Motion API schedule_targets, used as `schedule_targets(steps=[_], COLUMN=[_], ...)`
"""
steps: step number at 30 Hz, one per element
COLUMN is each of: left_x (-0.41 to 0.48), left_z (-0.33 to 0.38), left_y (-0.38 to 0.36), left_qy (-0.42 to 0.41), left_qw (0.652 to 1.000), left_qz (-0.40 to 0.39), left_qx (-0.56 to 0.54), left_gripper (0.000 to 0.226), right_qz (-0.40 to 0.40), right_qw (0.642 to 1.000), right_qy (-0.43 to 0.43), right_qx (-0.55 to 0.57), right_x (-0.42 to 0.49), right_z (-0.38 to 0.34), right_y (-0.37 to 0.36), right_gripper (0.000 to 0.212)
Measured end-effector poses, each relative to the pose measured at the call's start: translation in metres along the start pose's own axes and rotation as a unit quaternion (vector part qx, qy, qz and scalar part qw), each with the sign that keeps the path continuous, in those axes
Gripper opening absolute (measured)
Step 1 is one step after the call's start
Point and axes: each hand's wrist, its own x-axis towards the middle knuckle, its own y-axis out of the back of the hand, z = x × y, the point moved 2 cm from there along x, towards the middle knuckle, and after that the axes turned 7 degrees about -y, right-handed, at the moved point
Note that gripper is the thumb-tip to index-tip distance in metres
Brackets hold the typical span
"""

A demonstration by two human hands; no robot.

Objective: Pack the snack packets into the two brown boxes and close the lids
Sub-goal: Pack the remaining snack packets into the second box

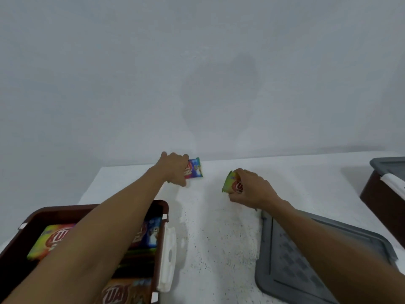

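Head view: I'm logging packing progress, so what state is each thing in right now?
left hand, fingers curled over the blue packet at the far edge of the table
right hand, grips the green packet
left brown box, open, packets inside
gray lid, off, flat on the table
right brown box, gray cover on top; latching unclear

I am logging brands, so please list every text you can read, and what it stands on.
"UA": white letters on the orange packet in the left brown box; only partly legible.
Logos on the blue packet, the green packet and those in the box: too blurred to read.
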Motion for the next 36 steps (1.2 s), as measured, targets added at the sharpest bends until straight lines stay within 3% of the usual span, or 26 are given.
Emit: schedule_targets(steps=[3,7,12,17,22,26,29,36], left_x=[-0.017,-0.062,-0.157,-0.251,-0.309,-0.332,-0.340,-0.342], left_z=[-0.004,-0.007,-0.028,-0.063,-0.079,-0.086,-0.090,-0.101], left_y=[0.018,0.032,0.022,-0.004,-0.034,-0.054,-0.068,-0.071], left_qy=[-0.020,-0.045,-0.062,-0.085,-0.093,-0.087,-0.067,-0.088], left_qw=[0.995,0.981,0.972,0.967,0.969,0.980,0.983,0.985], left_qz=[0.065,0.161,0.191,0.156,0.111,0.001,-0.060,-0.046], left_qx=[-0.076,-0.101,-0.122,-0.180,-0.202,-0.181,-0.161,-0.142], left_gripper=[0.072,0.066,0.077,0.075,0.075,0.078,0.063,0.053], right_qz=[0.019,0.009,-0.063,-0.106,-0.141,-0.144,-0.160,-0.069], right_qw=[0.996,0.992,0.993,0.987,0.976,0.965,0.958,0.963], right_qy=[-0.029,-0.019,0.024,0.061,0.165,0.213,0.206,0.189], right_qx=[0.076,0.123,0.100,0.106,-0.003,-0.059,-0.118,-0.178], right_x=[-0.005,-0.022,-0.060,-0.114,-0.146,-0.160,-0.167,-0.170], right_z=[-0.015,-0.052,-0.120,-0.185,-0.242,-0.266,-0.264,-0.253], right_y=[0.015,0.025,0.034,0.031,0.008,-0.019,-0.035,-0.048], right_gripper=[0.063,0.065,0.069,0.071,0.062,0.046,0.037,0.034])
